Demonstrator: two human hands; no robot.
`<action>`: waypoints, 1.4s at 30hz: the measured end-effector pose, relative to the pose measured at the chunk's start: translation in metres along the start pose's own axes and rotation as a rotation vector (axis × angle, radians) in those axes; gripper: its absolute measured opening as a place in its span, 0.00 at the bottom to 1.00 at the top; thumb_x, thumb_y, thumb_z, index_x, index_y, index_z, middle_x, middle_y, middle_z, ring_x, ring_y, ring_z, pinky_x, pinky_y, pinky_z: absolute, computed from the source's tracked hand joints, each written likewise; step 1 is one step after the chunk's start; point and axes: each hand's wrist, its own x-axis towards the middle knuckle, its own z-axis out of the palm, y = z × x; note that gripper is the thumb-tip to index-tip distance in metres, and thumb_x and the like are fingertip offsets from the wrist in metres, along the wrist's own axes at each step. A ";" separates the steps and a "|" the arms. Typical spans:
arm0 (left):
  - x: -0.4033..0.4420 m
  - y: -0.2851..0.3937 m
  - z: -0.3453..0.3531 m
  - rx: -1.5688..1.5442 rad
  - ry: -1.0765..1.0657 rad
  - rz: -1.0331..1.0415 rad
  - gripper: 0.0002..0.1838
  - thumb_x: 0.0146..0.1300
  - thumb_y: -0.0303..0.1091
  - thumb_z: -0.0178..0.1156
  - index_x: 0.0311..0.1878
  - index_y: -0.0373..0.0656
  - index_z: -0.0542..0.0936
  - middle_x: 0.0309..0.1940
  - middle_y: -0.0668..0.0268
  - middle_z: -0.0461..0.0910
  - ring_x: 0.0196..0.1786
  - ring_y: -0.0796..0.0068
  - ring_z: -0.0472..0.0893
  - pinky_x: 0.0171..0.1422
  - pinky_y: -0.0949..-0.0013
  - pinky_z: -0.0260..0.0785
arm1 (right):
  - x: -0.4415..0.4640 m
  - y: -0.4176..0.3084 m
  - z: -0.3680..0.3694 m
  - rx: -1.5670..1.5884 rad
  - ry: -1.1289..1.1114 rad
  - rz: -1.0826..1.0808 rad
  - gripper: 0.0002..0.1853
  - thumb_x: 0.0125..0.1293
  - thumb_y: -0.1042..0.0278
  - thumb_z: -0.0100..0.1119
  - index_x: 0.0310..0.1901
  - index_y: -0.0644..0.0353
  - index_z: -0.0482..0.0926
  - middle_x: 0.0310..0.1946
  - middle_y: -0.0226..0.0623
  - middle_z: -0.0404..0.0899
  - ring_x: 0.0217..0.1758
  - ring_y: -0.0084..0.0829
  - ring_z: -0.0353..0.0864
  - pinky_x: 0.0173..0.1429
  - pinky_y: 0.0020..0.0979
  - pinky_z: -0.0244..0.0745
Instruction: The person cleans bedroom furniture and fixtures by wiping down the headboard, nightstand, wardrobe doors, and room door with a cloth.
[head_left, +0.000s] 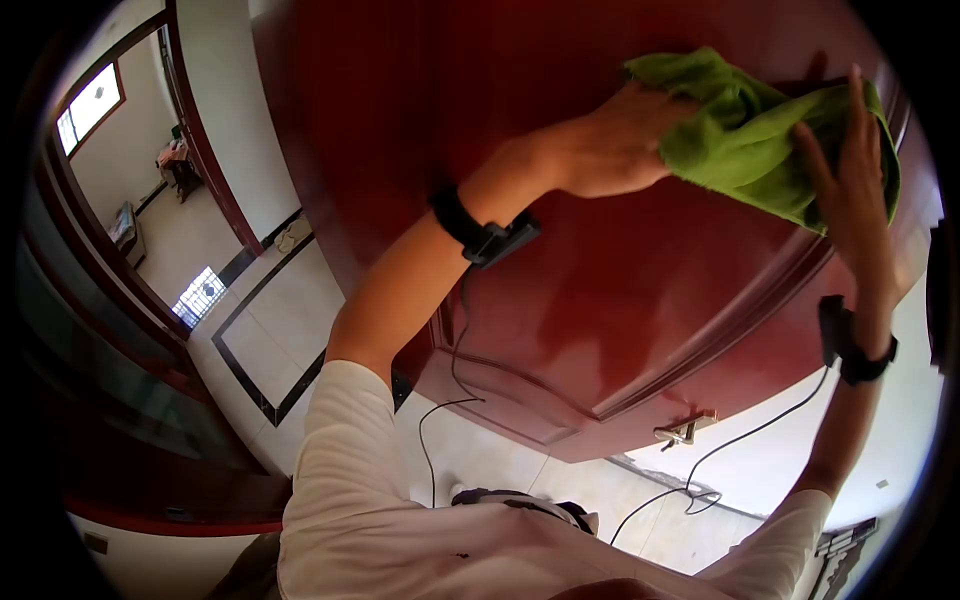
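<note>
A green cloth [745, 140] lies against the upper part of a glossy dark red door [600, 290]. My left hand [620, 140] reaches up from the left and grips the cloth's left side, its fingertips hidden in the folds. On the right, my right hand [855, 200] is at the cloth's right end, near the door's edge, with its fingers stretched and spread over the fabric. Both wrists wear black straps with small devices, and a thin black cable [455, 350] hangs from the left one.
A metal door handle [686, 428] is low on the door. Another cable [690, 488] loops near the floor below it. At the left, a doorway [150, 150] opens to a room, beside tiled floor with a black border [245, 385].
</note>
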 end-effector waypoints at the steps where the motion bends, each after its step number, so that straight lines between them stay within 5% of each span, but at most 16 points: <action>1: -0.012 -0.008 0.001 0.139 0.045 0.130 0.28 0.73 0.49 0.40 0.66 0.41 0.69 0.61 0.50 0.73 0.67 0.48 0.65 0.75 0.52 0.54 | 0.001 -0.017 0.008 -0.194 -0.007 0.039 0.36 0.70 0.56 0.57 0.77 0.52 0.56 0.70 0.47 0.65 0.74 0.44 0.64 0.74 0.39 0.62; 4: -0.041 -0.020 -0.020 -0.074 0.014 -0.002 0.30 0.76 0.49 0.40 0.73 0.42 0.61 0.68 0.52 0.67 0.73 0.52 0.61 0.80 0.51 0.46 | 0.028 -0.047 0.031 0.090 0.046 0.007 0.44 0.69 0.50 0.59 0.80 0.36 0.44 0.76 0.50 0.55 0.79 0.53 0.53 0.78 0.53 0.50; 7: -0.064 -0.030 -0.054 -0.464 -0.146 -0.303 0.36 0.77 0.57 0.39 0.79 0.45 0.51 0.79 0.57 0.52 0.81 0.58 0.48 0.83 0.53 0.40 | 0.046 -0.084 0.045 0.070 0.112 -0.024 0.43 0.69 0.53 0.58 0.79 0.36 0.44 0.75 0.45 0.59 0.78 0.54 0.55 0.77 0.55 0.53; 8: -0.070 -0.033 -0.066 -0.410 -0.164 -0.346 0.38 0.77 0.59 0.37 0.80 0.45 0.47 0.80 0.57 0.47 0.82 0.59 0.45 0.82 0.55 0.44 | 0.056 -0.101 0.056 0.005 0.208 -0.056 0.41 0.68 0.58 0.57 0.79 0.39 0.48 0.71 0.39 0.66 0.75 0.49 0.62 0.75 0.48 0.60; 10: -0.089 -0.037 -0.069 -0.352 -0.063 -0.402 0.39 0.76 0.61 0.38 0.80 0.45 0.46 0.80 0.56 0.46 0.82 0.59 0.46 0.82 0.55 0.45 | 0.069 -0.193 0.065 0.386 0.266 0.369 0.33 0.60 0.76 0.50 0.70 0.62 0.59 0.63 0.53 0.72 0.69 0.54 0.69 0.68 0.53 0.65; 11: -0.098 -0.040 -0.067 -0.292 0.026 -0.446 0.40 0.75 0.62 0.38 0.80 0.46 0.46 0.80 0.56 0.46 0.82 0.58 0.47 0.81 0.55 0.47 | 0.079 -0.159 0.054 0.144 0.068 -0.264 0.41 0.60 0.77 0.46 0.78 0.58 0.49 0.72 0.49 0.63 0.78 0.52 0.55 0.77 0.58 0.47; 15: -0.134 -0.047 -0.060 -0.132 0.118 -0.676 0.43 0.72 0.66 0.40 0.77 0.41 0.52 0.77 0.53 0.52 0.76 0.55 0.57 0.78 0.56 0.52 | 0.096 -0.220 0.093 0.233 0.097 -0.355 0.39 0.65 0.74 0.50 0.77 0.58 0.50 0.64 0.49 0.73 0.63 0.46 0.76 0.65 0.43 0.71; 16: -0.142 -0.050 -0.054 -0.152 0.309 -0.575 0.41 0.71 0.63 0.46 0.75 0.42 0.56 0.74 0.52 0.56 0.74 0.53 0.58 0.78 0.53 0.49 | 0.096 -0.241 0.096 0.129 -0.082 -0.309 0.40 0.64 0.73 0.51 0.77 0.59 0.50 0.63 0.48 0.74 0.62 0.44 0.77 0.64 0.42 0.72; 17: -0.151 -0.058 -0.050 -0.147 0.309 -0.578 0.41 0.71 0.63 0.46 0.75 0.42 0.56 0.74 0.52 0.56 0.74 0.53 0.58 0.78 0.53 0.49 | 0.086 -0.253 0.112 0.023 0.136 -0.441 0.41 0.64 0.70 0.53 0.78 0.59 0.48 0.63 0.45 0.74 0.63 0.44 0.75 0.66 0.43 0.70; 19: -0.173 -0.080 -0.040 0.228 0.375 -0.428 0.41 0.69 0.59 0.53 0.76 0.44 0.56 0.75 0.51 0.54 0.77 0.51 0.53 0.80 0.49 0.41 | 0.064 -0.280 0.124 0.082 0.048 -0.452 0.45 0.63 0.61 0.58 0.78 0.58 0.46 0.68 0.44 0.69 0.71 0.48 0.65 0.76 0.54 0.53; 21: -0.211 -0.089 -0.020 0.358 0.370 -0.393 0.43 0.65 0.54 0.61 0.76 0.44 0.56 0.75 0.51 0.53 0.78 0.48 0.49 0.81 0.46 0.35 | 0.036 -0.307 0.158 0.193 0.046 -0.347 0.39 0.66 0.62 0.57 0.78 0.43 0.54 0.68 0.35 0.71 0.72 0.42 0.67 0.72 0.41 0.66; 23: -0.240 -0.086 -0.005 0.510 0.307 -0.499 0.46 0.62 0.52 0.66 0.76 0.42 0.55 0.76 0.50 0.52 0.79 0.46 0.46 0.81 0.45 0.36 | 0.002 -0.323 0.166 0.285 0.131 -0.406 0.38 0.64 0.63 0.58 0.76 0.46 0.58 0.65 0.31 0.75 0.68 0.37 0.73 0.67 0.39 0.72; 27: -0.299 -0.089 0.030 0.456 0.233 -0.748 0.54 0.57 0.49 0.71 0.78 0.42 0.48 0.78 0.48 0.44 0.80 0.43 0.44 0.81 0.43 0.37 | -0.076 -0.342 0.170 0.599 -0.281 -0.471 0.35 0.63 0.68 0.57 0.73 0.50 0.63 0.64 0.43 0.72 0.68 0.46 0.70 0.69 0.43 0.69; 31: -0.355 -0.093 0.073 0.362 0.215 -0.871 0.55 0.54 0.42 0.73 0.78 0.40 0.49 0.76 0.45 0.51 0.78 0.43 0.50 0.80 0.49 0.47 | -0.153 -0.329 0.181 0.842 -0.378 -0.568 0.36 0.60 0.73 0.57 0.73 0.51 0.63 0.65 0.48 0.69 0.68 0.51 0.69 0.69 0.46 0.69; 35: -0.317 -0.084 0.062 0.201 0.313 -0.875 0.55 0.55 0.39 0.69 0.77 0.34 0.44 0.74 0.38 0.51 0.77 0.40 0.53 0.80 0.51 0.50 | -0.188 -0.306 0.176 0.893 -0.250 -0.538 0.35 0.58 0.75 0.59 0.70 0.51 0.67 0.65 0.49 0.70 0.68 0.53 0.69 0.70 0.46 0.68; 42: -0.138 -0.027 0.020 0.443 0.237 -0.691 0.53 0.53 0.34 0.65 0.77 0.32 0.44 0.73 0.34 0.48 0.77 0.35 0.49 0.81 0.48 0.45 | -0.138 -0.209 0.108 1.021 -0.126 -0.048 0.36 0.57 0.73 0.60 0.70 0.55 0.67 0.62 0.51 0.72 0.66 0.55 0.71 0.68 0.51 0.67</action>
